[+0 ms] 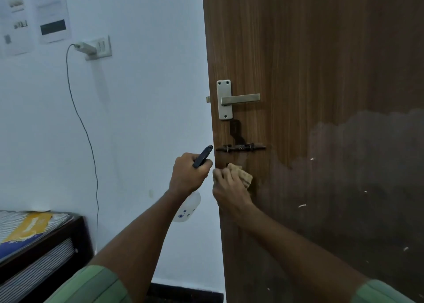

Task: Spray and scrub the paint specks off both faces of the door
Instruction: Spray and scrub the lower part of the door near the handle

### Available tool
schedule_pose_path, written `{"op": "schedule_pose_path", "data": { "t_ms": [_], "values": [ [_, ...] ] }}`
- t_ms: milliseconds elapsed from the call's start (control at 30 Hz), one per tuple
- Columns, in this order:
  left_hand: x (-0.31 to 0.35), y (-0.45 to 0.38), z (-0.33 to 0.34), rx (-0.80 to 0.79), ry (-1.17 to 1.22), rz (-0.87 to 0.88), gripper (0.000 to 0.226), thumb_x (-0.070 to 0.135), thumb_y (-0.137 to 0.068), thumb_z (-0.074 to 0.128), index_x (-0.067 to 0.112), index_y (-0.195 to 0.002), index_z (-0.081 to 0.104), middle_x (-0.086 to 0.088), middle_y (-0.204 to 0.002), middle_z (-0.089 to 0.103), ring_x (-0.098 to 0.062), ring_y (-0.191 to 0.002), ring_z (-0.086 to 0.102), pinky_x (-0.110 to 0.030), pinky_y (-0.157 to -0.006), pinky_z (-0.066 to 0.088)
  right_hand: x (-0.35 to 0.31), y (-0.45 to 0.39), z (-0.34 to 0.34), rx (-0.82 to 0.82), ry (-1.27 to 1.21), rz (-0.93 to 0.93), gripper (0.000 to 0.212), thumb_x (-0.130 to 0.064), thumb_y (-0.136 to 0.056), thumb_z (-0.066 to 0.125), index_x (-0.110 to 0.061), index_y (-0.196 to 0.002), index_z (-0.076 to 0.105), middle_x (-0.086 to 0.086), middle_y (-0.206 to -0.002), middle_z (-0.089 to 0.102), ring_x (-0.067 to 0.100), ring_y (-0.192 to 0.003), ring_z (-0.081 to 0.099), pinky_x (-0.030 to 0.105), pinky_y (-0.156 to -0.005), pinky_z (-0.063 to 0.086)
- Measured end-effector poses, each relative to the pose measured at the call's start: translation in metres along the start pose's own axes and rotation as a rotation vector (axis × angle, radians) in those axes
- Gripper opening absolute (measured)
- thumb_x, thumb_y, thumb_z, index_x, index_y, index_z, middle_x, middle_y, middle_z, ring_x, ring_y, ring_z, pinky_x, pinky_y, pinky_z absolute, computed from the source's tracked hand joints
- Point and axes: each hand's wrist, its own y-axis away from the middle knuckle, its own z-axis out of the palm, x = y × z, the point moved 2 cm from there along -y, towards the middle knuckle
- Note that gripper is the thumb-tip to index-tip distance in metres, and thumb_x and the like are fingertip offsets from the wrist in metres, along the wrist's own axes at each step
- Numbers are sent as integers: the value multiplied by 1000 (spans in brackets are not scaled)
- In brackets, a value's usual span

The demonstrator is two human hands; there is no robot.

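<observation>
The brown wooden door (321, 73) fills the right half of the head view, its lower part dark and wet. Several white paint specks (302, 206) dot the wet area. My left hand (188, 176) grips a white spray bottle (187, 207) with a dark trigger head, just left of the door's edge. My right hand (227, 188) holds a tan scrub sponge (241, 174) against the door, below the sliding bolt (241, 147) and the metal lever handle (238, 99).
A white wall (137, 119) stands left of the door, with a switch plate and plugged-in charger (91, 48) whose cable hangs down. Papers (50, 11) are taped high on the wall. A bed (34, 240) with striped bedding sits at the lower left.
</observation>
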Motion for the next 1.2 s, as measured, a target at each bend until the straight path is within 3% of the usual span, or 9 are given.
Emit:
{"op": "schedule_pose_path", "data": {
  "t_ms": [133, 267, 433, 600, 833, 867, 1033, 1133, 1200],
  "values": [
    [-4, 6, 6, -46, -4, 3, 43, 39, -80, 57, 0, -63, 67, -25, -62, 62, -26, -49, 48, -36, -55, 43, 15, 34, 6, 60, -38, -27, 12, -1, -88, 60, -4, -96, 69, 13, -94, 56, 30, -73, 54, 51, -74, 57],
    [-3, 4, 16, -50, 31, -5, 44, 40, -81, 58, 0, -64, 69, -23, -62, 63, -27, -49, 50, -37, -54, 44, 58, 18, -3, 206, -200, 149, 40, 2, -81, 64, -6, -121, 69, 14, -102, 56, 28, -82, 53, 40, -68, 52],
    [3, 7, 24, -91, 68, 14, 41, 34, -90, 62, 2, -66, 70, -22, -63, 63, -27, -49, 51, -36, -54, 45, 65, 70, 17, 130, -234, -121, 41, -11, -82, 77, -9, -123, 69, 12, -105, 60, 25, -84, 60, 38, -61, 58],
    [4, 3, 29, -100, 80, 41, 47, 44, -84, 59, 2, -66, 70, -21, -62, 64, -39, -51, 56, -36, -54, 45, 97, 20, -7, 408, -500, 466, 32, -5, -91, 56, -6, -118, 73, 10, -93, 54, 21, -77, 53, 27, -58, 49],
    [9, -4, 45, -135, 38, 45, 35, 22, -99, 68, 14, -64, 66, -16, -64, 67, -22, -51, 57, -27, -53, 45, 113, 62, 11, 174, -192, -201, 23, -13, -97, 68, -16, -119, 69, 8, -107, 58, 22, -89, 54, 36, -66, 52],
    [9, -5, 47, -136, 38, 50, 34, 23, -99, 68, 14, -66, 67, -16, -65, 67, -22, -51, 58, -27, -53, 45, 124, 59, 6, 194, -181, -169, 18, -13, -99, 66, -16, -115, 70, 9, -107, 60, 24, -92, 56, 37, -66, 53],
    [20, -7, 56, -150, 89, 110, 31, 28, -96, 66, 7, -74, 71, -14, -66, 67, -35, -58, 63, -31, -55, 48, 164, 33, -26, 426, -293, 551, 31, -12, -96, 51, -12, -117, 75, 10, -99, 57, 27, -90, 53, 33, -61, 51],
    [31, -10, 55, -114, 147, 140, 35, 36, -88, 62, 8, -70, 71, -12, -63, 67, -34, -57, 62, -31, -54, 47, 144, 51, -3, 285, -281, 379, 42, -8, -92, 60, -11, -134, 66, 12, -113, 55, 27, -96, 52, 35, -62, 58],
    [40, -13, 53, -143, 181, 135, 34, 33, -91, 63, 9, -69, 71, -11, -64, 68, -31, -56, 64, -32, -54, 50, 147, 72, 6, 125, -249, 35, 58, -10, -83, 78, -12, -139, 62, 11, -125, 54, 27, -102, 53, 36, -64, 60]
  ]
}}
